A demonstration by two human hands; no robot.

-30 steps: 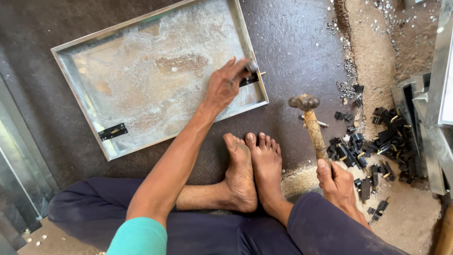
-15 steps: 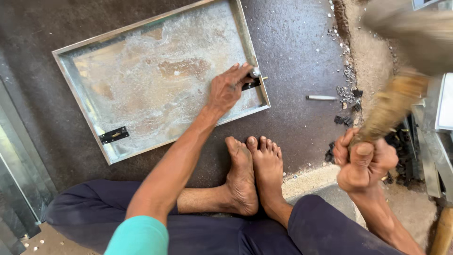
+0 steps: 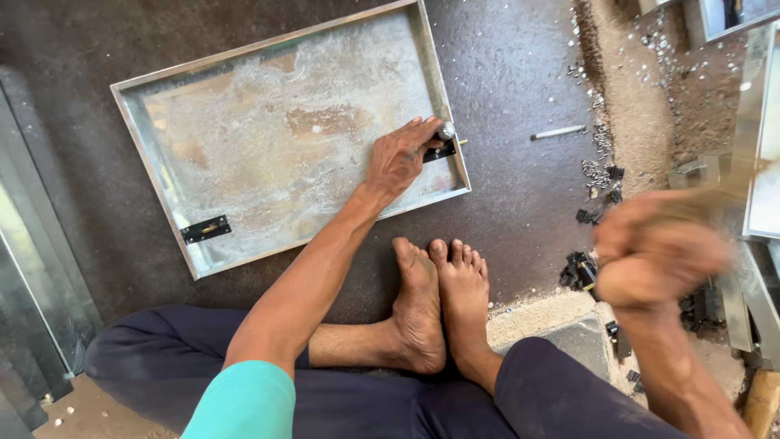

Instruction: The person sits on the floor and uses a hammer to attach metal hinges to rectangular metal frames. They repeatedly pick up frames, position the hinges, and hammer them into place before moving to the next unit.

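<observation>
A shallow rectangular metal tray (image 3: 268, 138) lies on the dark floor in front of my crossed legs. My left hand (image 3: 402, 158) rests on its right rim, fingertips pinching a small silver pin (image 3: 445, 130) upright on a black hinge (image 3: 439, 152). A second black hinge (image 3: 205, 229) sits at the tray's near left edge. Blurred by motion, my right hand (image 3: 658, 252) is raised at the right, fist closed on a hammer handle (image 3: 723, 191). The hammer head is smeared and hard to make out.
A loose metal rod (image 3: 556, 132) lies on the floor right of the tray. Several black hinges (image 3: 585, 268) are scattered near my feet (image 3: 439, 301). Metal sheets (image 3: 764, 162) stand at the right edge, and framing (image 3: 32, 268) at the left.
My right hand picked the hammer up off the floor and swung it upward; it is now blurred in mid-air. My left hand stayed on the hinge at the tray's right rim.
</observation>
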